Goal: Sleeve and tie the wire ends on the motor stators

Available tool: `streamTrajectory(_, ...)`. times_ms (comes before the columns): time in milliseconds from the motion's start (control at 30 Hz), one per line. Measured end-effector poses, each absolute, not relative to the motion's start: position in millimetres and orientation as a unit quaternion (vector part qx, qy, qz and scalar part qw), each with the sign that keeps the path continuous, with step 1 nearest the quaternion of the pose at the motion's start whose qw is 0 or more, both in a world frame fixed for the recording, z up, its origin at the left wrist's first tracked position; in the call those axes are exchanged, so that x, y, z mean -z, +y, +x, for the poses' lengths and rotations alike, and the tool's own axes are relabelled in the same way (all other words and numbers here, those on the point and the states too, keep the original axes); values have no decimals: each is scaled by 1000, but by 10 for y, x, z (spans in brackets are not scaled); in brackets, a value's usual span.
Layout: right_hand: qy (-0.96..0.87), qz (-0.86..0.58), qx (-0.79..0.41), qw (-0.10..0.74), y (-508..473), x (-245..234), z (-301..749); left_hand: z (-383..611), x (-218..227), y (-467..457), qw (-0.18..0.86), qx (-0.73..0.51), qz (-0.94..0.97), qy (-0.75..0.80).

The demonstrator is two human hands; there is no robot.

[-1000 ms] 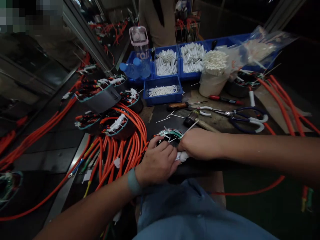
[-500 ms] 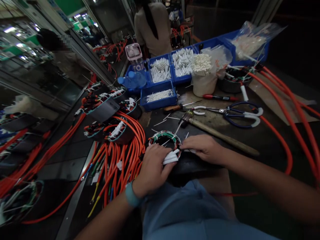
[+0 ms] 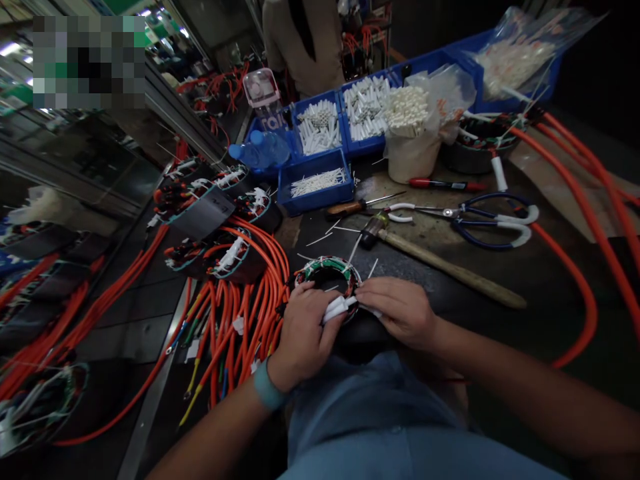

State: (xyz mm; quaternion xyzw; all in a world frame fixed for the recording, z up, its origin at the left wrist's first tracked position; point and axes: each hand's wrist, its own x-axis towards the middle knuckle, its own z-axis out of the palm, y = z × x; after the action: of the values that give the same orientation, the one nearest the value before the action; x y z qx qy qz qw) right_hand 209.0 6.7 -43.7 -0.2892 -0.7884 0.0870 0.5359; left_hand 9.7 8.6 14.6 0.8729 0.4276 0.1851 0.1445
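A round wound stator (image 3: 327,271) with green, red and white wires lies on the dark bench right in front of me. My left hand (image 3: 304,333) rests on its near left side, fingers closed round a small bundle of white sleeves (image 3: 335,309). My right hand (image 3: 397,308) sits on the near right side, fingertips pinched at the end of those sleeves. Thin white ties stick up from the stator's ring.
Orange cables (image 3: 240,307) and more stators (image 3: 220,253) crowd the left. A hammer (image 3: 440,263), scissors (image 3: 493,223) and screwdrivers (image 3: 445,185) lie beyond my hands. Blue bins (image 3: 320,170) of white sleeves, a bottle (image 3: 265,100) and a person (image 3: 305,40) stand at the back.
The view has shifted and the stator now shows more fully. My right hand has drawn in towards the white sleeves that my left hand holds; a second ago both hands were pressed together.
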Motion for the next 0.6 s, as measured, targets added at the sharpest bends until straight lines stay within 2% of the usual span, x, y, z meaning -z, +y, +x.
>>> streamTrajectory(133, -753, -330, -121, 556, 40, 411, 1991, 98, -131, 82, 120, -203, 875, 422)
streamTrajectory(300, -719, -365, -177, 564, -5, 361, 1874, 66, -183, 74, 158, -190, 873, 419)
streamTrajectory(600, -763, -386, -204, 477, -65, 177, 1989, 91, -278, 122, 225, -144, 854, 447)
